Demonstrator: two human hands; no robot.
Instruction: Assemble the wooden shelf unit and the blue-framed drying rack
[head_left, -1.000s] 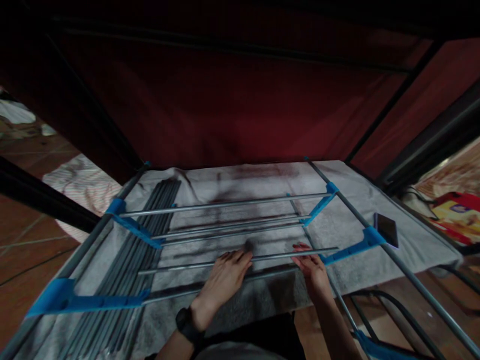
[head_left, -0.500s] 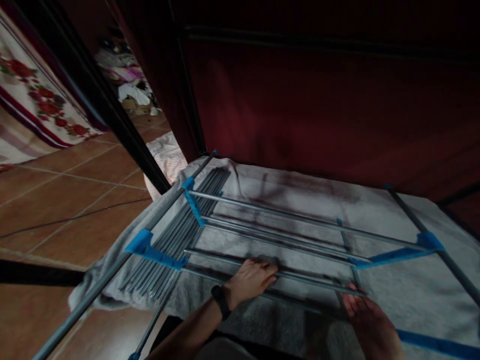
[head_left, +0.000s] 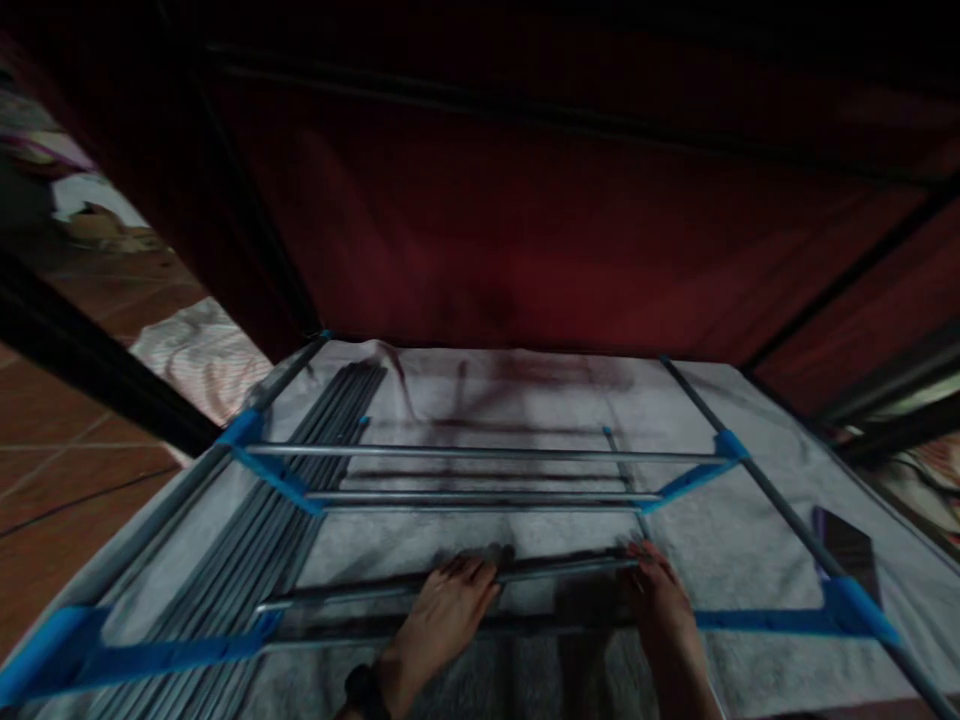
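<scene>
A grey metal rod (head_left: 562, 568) lies across in front of me, with both my hands on it. My left hand (head_left: 450, 605), wearing a dark wristband (head_left: 365, 690), wraps over its middle. At the right end, the fingers of my right hand (head_left: 664, 600) grip the rod and hide its tip. Its left end meets a blue plastic bracket (head_left: 172, 655) on the left side bar. This is part of a rack frame of grey tubes, with a further blue bracket (head_left: 274, 475) behind. A blue bracket (head_left: 780, 620) on the right side bar (head_left: 787, 505) extends toward my right hand.
Several loose grey rods (head_left: 300, 470) lie bundled on the left of the pale cloth (head_left: 510, 400). A dark phone-like object (head_left: 847, 550) rests on the cloth at the right. Dark red panelling (head_left: 525, 230) rises behind. A dark post (head_left: 97, 350) slants across the left.
The view has swung to the right, bringing the right bracket and the dark phone-like object into sight. Both hands keep hold of the rod, and its right end is now level with the right bracket's inner end.
</scene>
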